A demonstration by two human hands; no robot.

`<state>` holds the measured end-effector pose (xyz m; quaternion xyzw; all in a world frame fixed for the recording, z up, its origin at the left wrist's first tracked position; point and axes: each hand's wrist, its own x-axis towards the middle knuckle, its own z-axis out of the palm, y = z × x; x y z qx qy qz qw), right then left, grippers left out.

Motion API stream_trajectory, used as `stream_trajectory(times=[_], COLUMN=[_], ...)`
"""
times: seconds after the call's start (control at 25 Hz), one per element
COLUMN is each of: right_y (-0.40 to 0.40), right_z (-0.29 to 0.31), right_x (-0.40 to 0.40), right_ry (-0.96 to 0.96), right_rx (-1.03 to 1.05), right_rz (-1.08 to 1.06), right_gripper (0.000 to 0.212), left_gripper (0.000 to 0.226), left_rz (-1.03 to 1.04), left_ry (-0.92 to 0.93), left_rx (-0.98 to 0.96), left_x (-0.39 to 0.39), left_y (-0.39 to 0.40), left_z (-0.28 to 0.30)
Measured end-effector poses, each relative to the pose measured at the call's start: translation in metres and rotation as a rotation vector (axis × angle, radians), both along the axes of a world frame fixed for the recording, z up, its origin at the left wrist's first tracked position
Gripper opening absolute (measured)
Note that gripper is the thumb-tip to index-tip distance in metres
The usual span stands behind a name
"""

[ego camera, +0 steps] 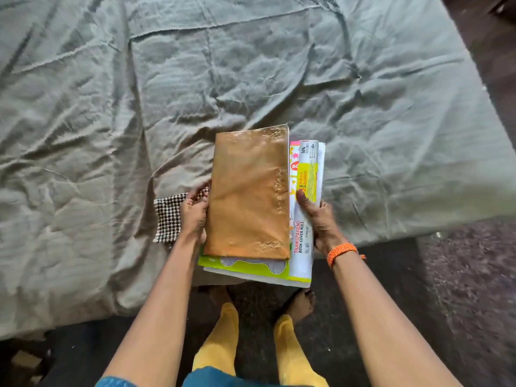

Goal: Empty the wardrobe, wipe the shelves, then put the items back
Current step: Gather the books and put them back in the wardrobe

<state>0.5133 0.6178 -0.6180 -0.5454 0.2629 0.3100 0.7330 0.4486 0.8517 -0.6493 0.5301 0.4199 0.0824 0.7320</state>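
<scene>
I hold a stack of books over the near edge of a bed. On top lies a book in a brown paper cover (248, 194), with a green-edged colouring book (245, 268) showing beneath it. A transparent book cover roll (305, 208) lies along the stack's right side. My left hand (194, 216) grips the stack's left edge and also pinches a black-and-white checked cloth (169, 219). My right hand (318, 219), with an orange thread band at the wrist, grips the right edge, thumb pressed on the roll.
The bed is covered by a wrinkled grey-green sheet (251, 74) that fills most of the view. Dark speckled floor (460, 275) lies to the right and below. My feet stand at the bed's edge under the stack.
</scene>
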Motion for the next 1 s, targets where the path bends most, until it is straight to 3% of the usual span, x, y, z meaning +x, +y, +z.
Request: stream_trajectory(times=[0.12, 0.16, 0.2, 0.28, 0.4, 0.56, 0.68, 0.8, 1.0], right_y=[-0.055, -0.074, -0.093, -0.128, -0.175, -0.251, -0.297, -0.335, -0.363], right_z=[0.003, 0.005, 0.008, 0.017, 0.029, 0.018, -0.009, -0.036, -0.058], right_x=[0.001, -0.001, -0.003, -0.005, -0.004, -0.012, -0.042, -0.09, -0.182], right_ry=[-0.015, -0.024, -0.039, -0.087, -0.138, -0.107, -0.029, 0.077, 0.173], right_rx=[-0.003, 0.018, 0.045, 0.072, 0.07, -0.011, -0.079, -0.105, -0.145], right_rz=[-0.044, -0.067, -0.089, -0.116, -0.173, -0.34, -0.559, -0.849, -1.246], right_gripper=[0.014, 0.014, 0.017, 0.018, 0.016, 0.012, 0.012, 0.011, 0.009], left_gripper=[0.009, 0.017, 0.04, 0.056, 0.065, 0.029, 0.034, 0.032, 0.031], left_rz=[-0.104, -0.212, -0.371, -0.624, -0.7, -0.542, -0.606, -0.828, -1.307], left_ry=[0.078, 0.132, 0.173, 0.204, 0.182, 0.138, 0.196, 0.232, 0.131], left_rx=[0.042, 0.031, 0.006, -0.176, -0.381, -0.215, -0.029, 0.056, 0.035], left_x=[0.017, 0.026, 0.037, 0.052, 0.061, 0.087, 0.111, 0.126, 0.14], left_y=[-0.044, -0.062, -0.081, -0.119, -0.16, -0.191, -0.205, -0.247, -0.375], left_z=[-0.01, -0.012, -0.012, -0.008, -0.013, -0.023, -0.017, -0.007, 0.015])
